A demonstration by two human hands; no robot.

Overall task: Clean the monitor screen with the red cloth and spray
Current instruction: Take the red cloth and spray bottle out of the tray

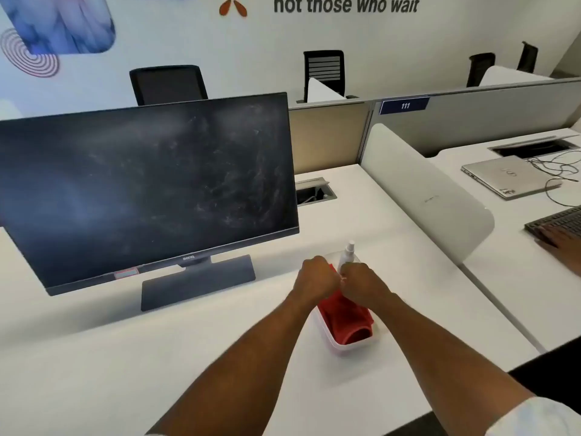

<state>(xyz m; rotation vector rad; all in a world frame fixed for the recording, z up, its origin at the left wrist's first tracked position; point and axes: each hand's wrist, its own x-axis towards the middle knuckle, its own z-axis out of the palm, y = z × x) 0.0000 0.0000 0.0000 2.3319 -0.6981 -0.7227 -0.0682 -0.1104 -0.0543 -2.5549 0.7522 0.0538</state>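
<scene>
A black monitor [147, 190] with a smeared, dusty screen stands on the white desk at the left. To its right a white tray [338, 349] holds a crumpled red cloth [344, 316]. A small white spray bottle [348, 253] stands upright at the tray's far end. My left hand [316, 276] is closed on the far end of the red cloth. My right hand [361, 280] is closed around the lower part of the spray bottle. Both hands touch each other over the tray.
A white rounded divider [430, 196] separates this desk from the right one, where a closed laptop [506, 176], cables, a keyboard [559, 220] and another person's hand [562, 243] lie. A cable hatch [314, 191] sits behind the monitor. Office chairs stand beyond the partition.
</scene>
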